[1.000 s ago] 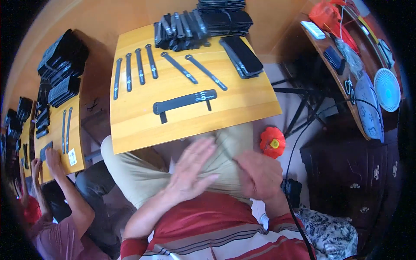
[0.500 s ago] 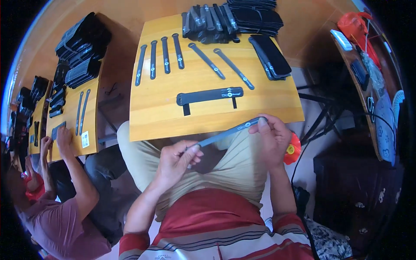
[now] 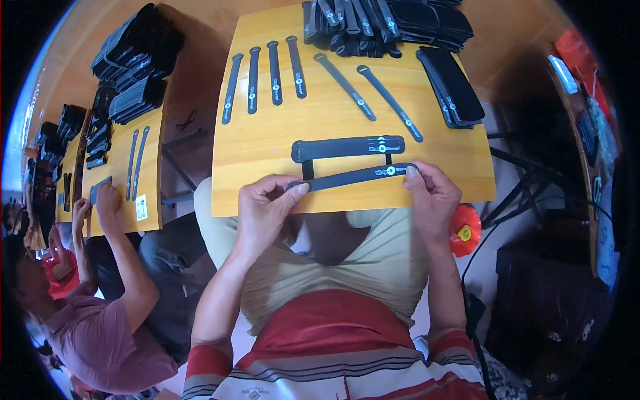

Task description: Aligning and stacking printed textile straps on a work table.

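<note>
Between my hands a dark grey strap (image 3: pixel 353 177) with a white print is stretched out flat over the table's near edge. My left hand (image 3: pixel 267 207) pinches its left end between thumb and fingers. At the printed right end, my right hand (image 3: pixel 432 193) grips it the same way. Just beyond lies a short stack of like straps (image 3: pixel 347 148), crosswise on the table, with two black strips (image 3: pixel 307 170) showing under it. Several single straps (image 3: pixel 275 73) lie spread farther back, each with a looped end away from me.
Bundled straps (image 3: pixel 350 23) and black stacks (image 3: pixel 430 23) fill the far edge of the wooden table (image 3: pixel 253 167). A black pile (image 3: pixel 453 87) lies at the right. To the left, a co-worker (image 3: pixel 107 333) sits at another table (image 3: pixel 143 177). A red flower-shaped thing (image 3: pixel 465 230) is near my right forearm.
Both hands have lifted the strap from above my lap forward over the table's near edge. It is now nearly level and parallel to the stack. My view has shifted slightly.
</note>
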### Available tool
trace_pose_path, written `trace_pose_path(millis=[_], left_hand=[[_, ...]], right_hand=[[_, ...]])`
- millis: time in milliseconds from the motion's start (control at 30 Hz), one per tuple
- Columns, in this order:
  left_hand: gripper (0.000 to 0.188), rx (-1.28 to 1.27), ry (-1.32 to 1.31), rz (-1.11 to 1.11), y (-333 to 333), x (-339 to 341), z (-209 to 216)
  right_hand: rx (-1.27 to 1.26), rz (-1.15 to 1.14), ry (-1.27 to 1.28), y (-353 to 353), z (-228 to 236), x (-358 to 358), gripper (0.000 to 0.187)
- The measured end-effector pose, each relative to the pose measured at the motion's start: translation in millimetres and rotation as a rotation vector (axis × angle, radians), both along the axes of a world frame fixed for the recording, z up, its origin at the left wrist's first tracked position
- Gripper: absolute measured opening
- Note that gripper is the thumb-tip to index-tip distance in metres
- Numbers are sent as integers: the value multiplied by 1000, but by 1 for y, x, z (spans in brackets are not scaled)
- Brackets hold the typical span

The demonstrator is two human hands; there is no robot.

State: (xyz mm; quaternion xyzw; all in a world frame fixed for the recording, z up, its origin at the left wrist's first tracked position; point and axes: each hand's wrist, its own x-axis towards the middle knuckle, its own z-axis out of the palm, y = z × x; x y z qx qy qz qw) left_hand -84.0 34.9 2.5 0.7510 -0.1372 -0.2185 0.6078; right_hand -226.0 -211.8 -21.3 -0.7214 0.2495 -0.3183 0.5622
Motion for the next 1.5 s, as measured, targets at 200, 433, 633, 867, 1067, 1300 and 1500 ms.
trace_pose_path(millis=[200, 433, 633, 867, 1067, 1300, 1500], left_hand=[[15, -74, 59, -30, -8, 35, -14], [15, -34, 70, -44, -15, 67, -13], [12, 15, 99, -3, -18, 67, -12], [12, 74, 41, -27, -17, 63, -12], [16, 128, 6, -58, -16, 62, -15], [16, 171, -2, -75, -16, 62, -18], [13, 194, -5, -76, -18, 64, -17]], right_hand=[[6, -15, 42, -6, -5, 22, 16], [-74, 12, 26, -17, -10, 40, 16], [75, -28, 27, -16, -14, 45, 16], [-14, -28, 107, -22, -9, 40, 16], [-18, -2, 108, -26, -13, 37, 15], [-18, 14, 141, -29, -9, 37, 14], [-18, 7, 155, -31, -12, 40, 14]])
